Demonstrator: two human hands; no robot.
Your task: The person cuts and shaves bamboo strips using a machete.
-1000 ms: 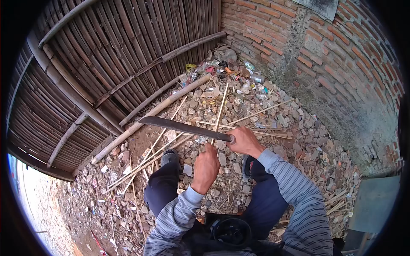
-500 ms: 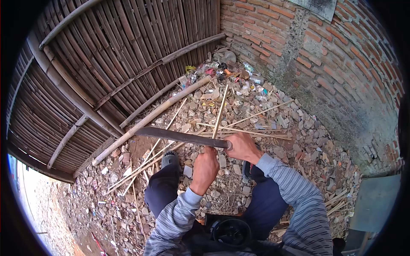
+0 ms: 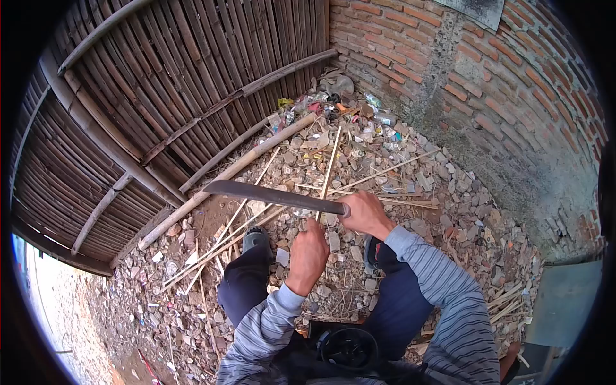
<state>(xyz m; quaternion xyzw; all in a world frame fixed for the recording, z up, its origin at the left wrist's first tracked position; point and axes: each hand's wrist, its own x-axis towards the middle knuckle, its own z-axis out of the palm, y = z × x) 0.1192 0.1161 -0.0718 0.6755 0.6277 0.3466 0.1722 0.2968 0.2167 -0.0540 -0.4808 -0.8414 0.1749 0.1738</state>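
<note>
A machete (image 3: 276, 196) with a long dark blade lies across the view, its tip to the left. Its handle is in my right hand (image 3: 366, 214), which is closed around it. Below the blade, my left hand (image 3: 308, 253) is closed on the near end of a thin bamboo strip (image 3: 332, 160), which points away from me. The blade crosses the strip just beyond my left hand. The strip's lower end is hidden in my left fist.
Several bamboo strips (image 3: 218, 251) lie on the rubble ground (image 3: 308, 298) by my boots. A bamboo pole (image 3: 256, 153) runs along the slatted wall (image 3: 212, 64). Litter lies in the corner by the brick wall (image 3: 500, 96). More strips lie at the right.
The blade moved slightly toward me and left, then back away from me. The strip's far end tilted slightly left. At the lower right, something skin-coloured has come into view beside my sleeve.
</note>
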